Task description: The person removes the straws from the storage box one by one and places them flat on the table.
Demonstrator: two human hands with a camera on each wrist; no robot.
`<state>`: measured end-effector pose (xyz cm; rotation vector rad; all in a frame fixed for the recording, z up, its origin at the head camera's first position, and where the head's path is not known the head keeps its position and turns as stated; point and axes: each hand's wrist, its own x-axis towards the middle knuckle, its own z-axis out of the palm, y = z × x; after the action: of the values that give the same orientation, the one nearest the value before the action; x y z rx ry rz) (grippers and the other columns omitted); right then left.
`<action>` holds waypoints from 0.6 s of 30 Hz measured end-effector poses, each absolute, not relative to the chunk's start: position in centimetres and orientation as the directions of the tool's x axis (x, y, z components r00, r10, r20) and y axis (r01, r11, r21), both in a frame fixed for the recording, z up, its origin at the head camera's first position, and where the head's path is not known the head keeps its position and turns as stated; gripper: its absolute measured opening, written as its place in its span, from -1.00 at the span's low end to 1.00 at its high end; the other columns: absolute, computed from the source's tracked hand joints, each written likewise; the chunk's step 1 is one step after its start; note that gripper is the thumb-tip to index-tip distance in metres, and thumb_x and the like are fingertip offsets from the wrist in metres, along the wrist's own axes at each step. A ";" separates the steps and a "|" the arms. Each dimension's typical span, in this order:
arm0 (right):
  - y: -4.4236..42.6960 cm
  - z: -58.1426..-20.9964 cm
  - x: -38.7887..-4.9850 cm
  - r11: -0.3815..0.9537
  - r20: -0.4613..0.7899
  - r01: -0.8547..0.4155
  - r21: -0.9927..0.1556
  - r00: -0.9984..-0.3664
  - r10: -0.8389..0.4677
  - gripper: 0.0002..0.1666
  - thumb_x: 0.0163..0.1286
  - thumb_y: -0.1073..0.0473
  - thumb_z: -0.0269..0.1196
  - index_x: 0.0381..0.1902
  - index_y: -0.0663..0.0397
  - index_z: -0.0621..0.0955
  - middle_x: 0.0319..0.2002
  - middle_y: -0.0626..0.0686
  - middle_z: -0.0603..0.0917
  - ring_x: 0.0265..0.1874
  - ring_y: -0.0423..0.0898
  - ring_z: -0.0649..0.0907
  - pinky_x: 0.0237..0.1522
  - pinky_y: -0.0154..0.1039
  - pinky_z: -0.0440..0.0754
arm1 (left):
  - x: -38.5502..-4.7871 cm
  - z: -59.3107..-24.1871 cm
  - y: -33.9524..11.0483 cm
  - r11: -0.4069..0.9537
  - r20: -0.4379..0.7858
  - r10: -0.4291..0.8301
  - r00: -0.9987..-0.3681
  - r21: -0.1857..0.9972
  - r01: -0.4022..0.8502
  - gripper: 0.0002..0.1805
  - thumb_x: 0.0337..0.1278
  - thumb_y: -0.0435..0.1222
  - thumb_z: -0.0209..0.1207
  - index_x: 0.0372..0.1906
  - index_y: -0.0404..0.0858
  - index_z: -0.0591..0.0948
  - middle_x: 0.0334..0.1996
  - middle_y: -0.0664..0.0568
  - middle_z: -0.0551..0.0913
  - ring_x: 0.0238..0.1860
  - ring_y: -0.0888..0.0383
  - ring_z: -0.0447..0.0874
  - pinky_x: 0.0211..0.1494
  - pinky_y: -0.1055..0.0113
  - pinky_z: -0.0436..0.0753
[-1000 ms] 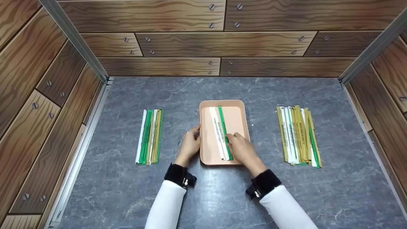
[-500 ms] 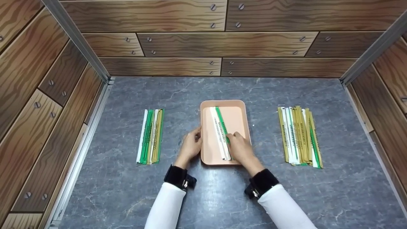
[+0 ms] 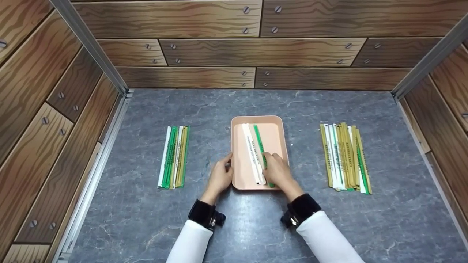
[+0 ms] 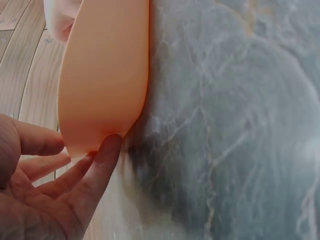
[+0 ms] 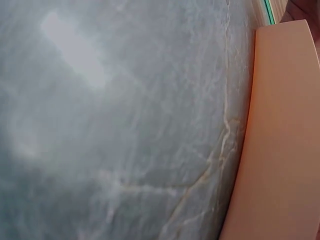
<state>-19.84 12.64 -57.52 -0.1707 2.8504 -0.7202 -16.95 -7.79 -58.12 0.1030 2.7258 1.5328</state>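
Note:
A peach tray lies on the grey marbled surface in the middle of the head view. Inside it, two white wrapped straws lie side by side, slightly slanted. To their right is a green wrapped straw, which my right hand pinches with thumb and fingers near its lower half. My left hand rests against the tray's left side. In the left wrist view its fingers lie extended against the tray's outer wall. The right wrist view shows mostly the tray wall, with the grip hidden.
A row of white, green and gold wrapped straws lies to the left of the tray. A larger overlapping row lies to the right. Wood-patterned walls stand behind and on both sides.
The green wrapped straw went left against the white ones, then back right with my right hand, leaving a gap beside them now. My left hand stays at the tray's side.

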 end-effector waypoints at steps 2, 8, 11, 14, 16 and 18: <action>12.7 -57.4 -19.9 0.875 -0.186 -0.057 -0.481 -0.969 -0.165 -0.19 0.05 0.43 0.31 0.33 0.31 0.42 -0.10 0.29 0.59 -0.29 0.10 0.58 -0.26 -0.05 0.62 | -17.0 -58.2 -7.8 0.512 0.028 0.061 -0.998 0.857 0.055 -0.45 0.16 -0.56 0.07 0.31 -0.43 0.45 -0.06 -0.21 0.68 -0.35 0.13 0.65 -0.20 0.25 0.63; 13.1 -56.5 -19.9 0.859 -0.247 -0.033 -0.510 -0.952 -0.183 -0.13 0.02 0.45 0.26 0.38 0.35 0.34 0.02 0.32 0.59 -0.17 0.12 0.58 -0.15 -0.05 0.61 | -17.0 -58.4 -7.8 0.491 0.034 0.056 -0.998 0.869 0.058 -0.46 0.15 -0.57 0.08 0.29 -0.45 0.46 -0.09 -0.23 0.68 -0.27 0.05 0.70 -0.16 0.21 0.66; 13.6 -55.6 -19.8 0.837 -0.267 -0.008 -0.547 -0.946 -0.183 -0.11 0.03 0.46 0.24 0.40 0.35 0.31 0.07 0.33 0.59 -0.22 0.09 0.59 -0.24 -0.11 0.62 | -17.0 -58.5 -7.8 0.497 0.038 0.053 -0.998 0.866 0.059 -0.45 0.12 -0.57 0.08 0.29 -0.44 0.47 -0.09 -0.22 0.69 -0.33 0.08 0.69 -0.18 0.23 0.65; 14.3 -54.5 -19.7 0.804 -0.264 0.016 -0.594 -0.948 -0.176 -0.10 0.04 0.48 0.23 0.42 0.33 0.30 -0.03 0.30 0.63 -0.34 0.03 0.61 -0.43 -0.18 0.63 | -17.0 -58.5 -7.8 0.507 0.045 0.054 -0.997 0.860 0.067 -0.44 0.11 -0.57 0.09 0.29 -0.44 0.47 -0.09 -0.20 0.70 -0.38 0.14 0.65 -0.20 0.25 0.64; 14.9 -53.7 -19.6 0.781 -0.235 0.015 -0.624 -0.957 -0.168 -0.12 0.03 0.50 0.22 0.40 0.32 0.33 -0.14 0.25 0.65 -0.42 0.00 0.61 -0.52 -0.23 0.63 | -17.0 -58.4 -7.8 0.509 0.052 0.058 -0.997 0.858 0.074 -0.44 0.10 -0.57 0.08 0.29 -0.45 0.47 -0.09 -0.21 0.70 -0.43 0.15 0.62 -0.23 0.26 0.63; 15.8 -53.0 -19.5 0.762 -0.185 -0.001 -0.648 -0.970 -0.159 -0.16 0.05 0.51 0.22 0.37 0.34 0.36 -0.22 0.23 0.65 -0.43 0.00 0.63 -0.54 -0.24 0.64 | -17.0 -58.3 -7.9 0.508 0.059 0.061 -0.996 0.858 0.082 -0.44 0.10 -0.57 0.09 0.29 -0.45 0.46 -0.09 -0.22 0.70 -0.44 0.15 0.61 -0.23 0.25 0.63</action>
<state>-19.48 15.84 -53.03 -0.1264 2.7294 -1.0035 -17.02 -7.90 -58.31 0.1306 2.7460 1.5640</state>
